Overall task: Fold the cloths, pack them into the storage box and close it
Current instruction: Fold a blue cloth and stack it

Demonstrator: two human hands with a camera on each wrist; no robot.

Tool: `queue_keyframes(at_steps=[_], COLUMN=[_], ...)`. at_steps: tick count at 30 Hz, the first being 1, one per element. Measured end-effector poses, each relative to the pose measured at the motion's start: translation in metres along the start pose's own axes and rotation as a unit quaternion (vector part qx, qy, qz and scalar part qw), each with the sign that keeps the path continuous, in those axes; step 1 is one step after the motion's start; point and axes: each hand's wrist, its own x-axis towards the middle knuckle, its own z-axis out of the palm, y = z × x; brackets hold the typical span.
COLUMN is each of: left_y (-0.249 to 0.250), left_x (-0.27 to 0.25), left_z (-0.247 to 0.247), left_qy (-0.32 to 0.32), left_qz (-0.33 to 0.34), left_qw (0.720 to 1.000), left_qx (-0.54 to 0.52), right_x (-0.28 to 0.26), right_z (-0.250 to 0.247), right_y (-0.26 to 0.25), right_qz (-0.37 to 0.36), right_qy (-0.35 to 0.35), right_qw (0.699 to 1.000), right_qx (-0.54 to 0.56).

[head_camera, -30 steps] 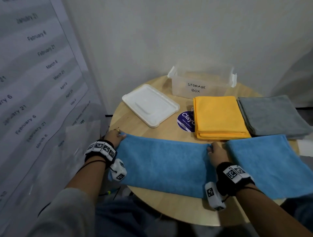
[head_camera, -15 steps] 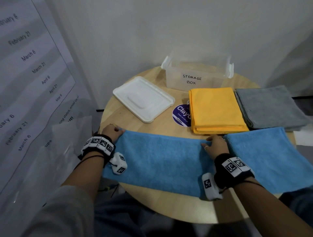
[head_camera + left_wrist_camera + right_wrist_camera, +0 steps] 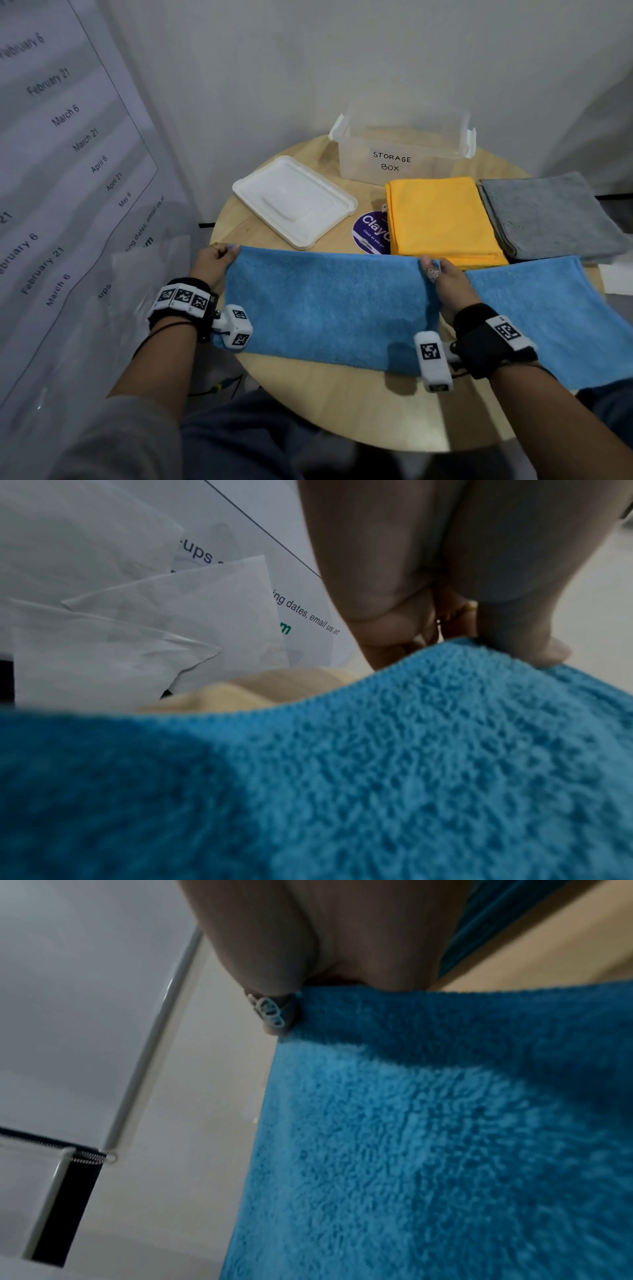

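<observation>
A blue cloth [image 3: 329, 305] lies stretched across the near part of the round wooden worktop [image 3: 308, 394], with its right portion [image 3: 548, 318] draped past the right hand. The left hand [image 3: 214, 262] pinches the cloth's far left corner, thumb on top and fingers curled beneath, as the left wrist view [image 3: 514, 642] confirms. The right hand [image 3: 445, 284] pinches the far edge of the same cloth nearer the middle, its fingers closed on the fabric [image 3: 308, 988]. Just beyond the cloth, a folded yellow cloth [image 3: 442, 219] rests beside a folded grey cloth [image 3: 548, 216] to its right. Farther back stands the clear storage box [image 3: 404, 150], uncovered, its label reading STORAGE BOX. Its white lid [image 3: 294, 200] lies flat to the left, next to a round purple sticker [image 3: 371, 233].
</observation>
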Motion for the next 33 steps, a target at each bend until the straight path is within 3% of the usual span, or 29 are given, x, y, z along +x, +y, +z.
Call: queue_keyframes(at_steps=[5,11,14,16,20,22,24,28,31,33], left_y=[-0.002,0.019,0.021,0.019,0.023,0.028,0.024,0.008,-0.006,-0.009], left_x=[-0.001,-0.019,-0.019,-0.016,-0.019,-0.038,-0.070,-0.134,-0.150,-0.154], left_z=[-0.009,-0.010,-0.011,-0.005,0.024,0.047,0.076,0.135,0.150,0.147], left_qy=[0.015,0.026,0.034,0.048,0.108,0.074,0.000,-0.202,-0.241,-0.245], left_qz=[-0.013,0.013,0.013,0.017,0.063,0.112,0.125,0.012,-0.011,-0.002], left_qw=[0.999,0.996,0.995,0.998,0.972,0.954,0.934,0.883,0.847,0.840], left_qx=[-0.044,-0.088,-0.090,-0.026,0.199,0.267,0.336,0.424,0.474,0.484], right_x=[0.002,-0.008,-0.005,0.002,0.000,-0.004,-0.012,-0.028,-0.042,-0.048], right_z=[-0.007,-0.009,-0.009,-0.008,-0.002,-0.004,-0.007,-0.008,-0.006,-0.011], right_y=[0.004,-0.011,-0.014,-0.011,-0.003,0.002,0.011,0.036,0.042,0.044], right_qz=[0.000,-0.030,-0.056,-0.049,-0.010,-0.009,0.007,0.081,0.085,0.097], right_qy=[0.029,0.007,0.056,0.082,0.033,0.059,0.078,0.020,-0.008,-0.040], right_qw=[0.998,0.997,0.996,0.993,0.969,0.962,0.948,0.915,0.890,0.889], right_qx=[0.055,0.072,0.030,-0.075,-0.245,-0.268,-0.309,-0.395,-0.448,-0.445])
